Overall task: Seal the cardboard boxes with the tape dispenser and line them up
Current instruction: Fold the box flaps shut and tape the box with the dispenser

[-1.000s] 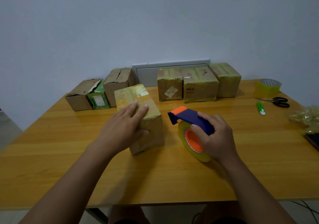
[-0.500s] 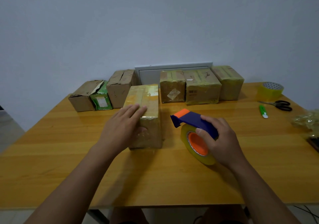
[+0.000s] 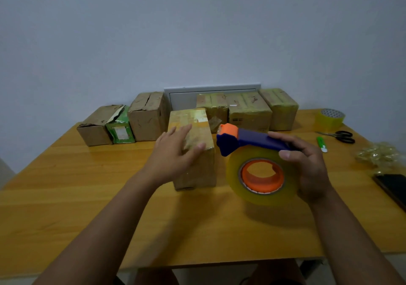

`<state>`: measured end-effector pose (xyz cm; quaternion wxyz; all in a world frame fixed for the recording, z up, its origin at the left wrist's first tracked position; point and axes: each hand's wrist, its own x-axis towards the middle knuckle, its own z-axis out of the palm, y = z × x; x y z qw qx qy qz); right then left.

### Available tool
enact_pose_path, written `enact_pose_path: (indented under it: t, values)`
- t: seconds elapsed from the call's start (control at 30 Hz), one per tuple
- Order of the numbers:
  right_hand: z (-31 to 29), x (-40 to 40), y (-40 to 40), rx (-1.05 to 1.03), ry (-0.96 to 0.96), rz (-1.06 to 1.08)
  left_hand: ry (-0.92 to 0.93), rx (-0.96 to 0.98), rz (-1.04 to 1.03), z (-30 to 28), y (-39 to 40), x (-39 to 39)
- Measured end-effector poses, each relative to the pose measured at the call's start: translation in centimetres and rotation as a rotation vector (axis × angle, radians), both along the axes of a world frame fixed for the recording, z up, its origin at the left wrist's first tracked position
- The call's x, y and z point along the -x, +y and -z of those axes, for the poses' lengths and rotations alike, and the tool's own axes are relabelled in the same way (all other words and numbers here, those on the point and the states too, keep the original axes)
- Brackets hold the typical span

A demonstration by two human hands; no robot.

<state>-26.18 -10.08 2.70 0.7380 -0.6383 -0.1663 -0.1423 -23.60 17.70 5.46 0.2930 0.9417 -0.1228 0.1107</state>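
**Box steadied, tape dispenser raised beside it**

Far left on the worktop [image 3: 66, 197]: three unsealed boxes [image 3: 147, 117] in a row by the wall, flaps torn, one with a green packet wedged in. Left hand [image 3: 175, 153] rests flat on top of the middle box [image 3: 193, 153], fingers straight, thumb over the near edge; not gripping. That box stands near mid-worktop, in front of the back row and apart from it, and its top already looks glossy with tape. Right of it, just beside but not touching: the tape dispenser [image 3: 252, 144], held off the worktop, nose pointing left at the box. Right hand [image 3: 307, 166] grips its blue handle, fingers curled over the top. Behind, three taped boxes [image 3: 250, 111] lined up against the wall. Far right: spare tape roll [image 3: 330, 120], scissors [image 3: 342, 135], green cutter [image 3: 321, 144], crumpled tape wad, dark phone at the edge.

To do the step well: keep the left palm pressing down so the box can't slide, plant the dispenser nose on the far side face, pull straight along the seam, wrap over the near edge, then tilt to cut. Risk: light box shifts, tape runs crooked.
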Motion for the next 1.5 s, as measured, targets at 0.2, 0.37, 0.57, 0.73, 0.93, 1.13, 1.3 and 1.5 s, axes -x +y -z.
enact_pose_path:
  t: [0.2, 0.37, 0.57, 0.73, 0.93, 1.13, 1.3, 1.5]
  values:
    - [-1.5, -0.6, 1.9, -0.099, -0.038, -0.12, 0.41, 0.826, 0.151, -3.0, -1.2, 2.4]
    - [-1.7, -1.4, 3.3, -0.115, -0.052, -0.159, 0.6, 1.068, 0.321, -2.9, -0.8, 2.7]
    - [-1.5, -2.2, 4.6, -0.089, -0.049, -0.179, 0.612, 1.157, 0.368, -2.6, 1.0, 2.3]
    - [-1.4, -2.9, 5.0, -0.074, -0.031, -0.206, 0.656, 1.194, 0.361, -2.0, 1.9, 1.6]
    - [-1.4, -3.3, 4.6, -0.061, -0.019, -0.22, 0.694, 1.126, 0.288, -2.5, 2.3, 1.3]
    - [-1.0, -3.6, 4.1, -0.02, -0.026, -0.227, 0.625, 0.961, 0.145, -2.4, 1.9, 1.4]
    - [-1.0, -3.7, 3.8, -0.001, -0.035, -0.225, 0.608, 0.893, 0.092, -2.4, 1.9, 1.3]
    - [-0.7, -3.8, 3.9, -0.026, -0.03, -0.25, 0.625, 0.956, 0.097, -2.1, 1.8, 1.2]
